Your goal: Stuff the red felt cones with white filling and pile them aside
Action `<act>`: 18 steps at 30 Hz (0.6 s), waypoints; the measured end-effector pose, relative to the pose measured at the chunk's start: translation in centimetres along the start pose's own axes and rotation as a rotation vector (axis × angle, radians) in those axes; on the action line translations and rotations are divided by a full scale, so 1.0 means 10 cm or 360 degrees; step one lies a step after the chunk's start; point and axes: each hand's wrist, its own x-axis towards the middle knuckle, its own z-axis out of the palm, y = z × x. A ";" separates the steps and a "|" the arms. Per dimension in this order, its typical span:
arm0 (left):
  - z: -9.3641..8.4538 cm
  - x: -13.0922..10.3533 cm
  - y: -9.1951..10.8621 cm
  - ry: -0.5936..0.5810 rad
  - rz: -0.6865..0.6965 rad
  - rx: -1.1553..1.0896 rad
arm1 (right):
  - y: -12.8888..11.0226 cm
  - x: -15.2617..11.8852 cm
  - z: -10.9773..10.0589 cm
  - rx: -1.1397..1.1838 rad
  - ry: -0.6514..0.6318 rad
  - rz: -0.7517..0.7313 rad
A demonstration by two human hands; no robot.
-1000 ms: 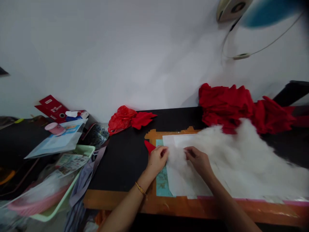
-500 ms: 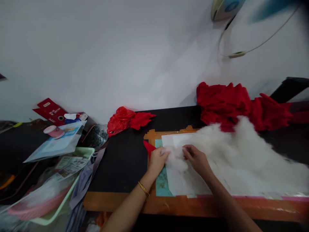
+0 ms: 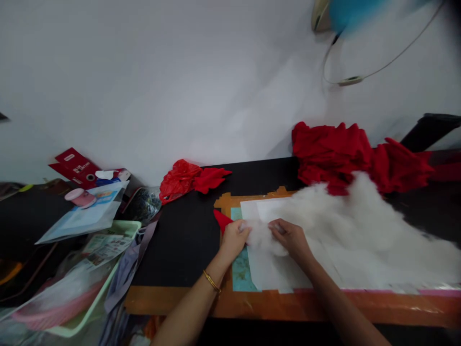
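Note:
A tuft of white fibre stuffing (image 3: pixel 260 237) stretches between my two hands above a white sheet (image 3: pixel 266 276). My left hand (image 3: pixel 234 236) is closed on the tuft's left side; a pointed piece of red fabric (image 3: pixel 222 219) shows just behind that hand, and I cannot tell if the fingers also touch it. With thumb and fingers pinched, my right hand (image 3: pixel 287 235) grips the tuft's other side. To the right of it spreads a big heap of white stuffing (image 3: pixel 360 230).
Behind the heap lies a pile of red fabric pieces (image 3: pixel 331 151). A red plastic bag (image 3: pixel 180 180) and a small red fabric piece (image 3: pixel 211 179) lie by the wall. At left stand a pale green basket (image 3: pixel 135 226) and a red box (image 3: pixel 77 166). Brown tape (image 3: pixel 162 293) edges the black table.
My right hand has moved slightly left, closer to the left hand, and holds the tuft's right side. My left hand has stayed almost in place.

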 end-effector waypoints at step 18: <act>0.01 -0.31 0.21 -0.0085 0.0648 0.0487 | 0.11 -0.44 -0.03 -0.0543 -0.0106 -0.0239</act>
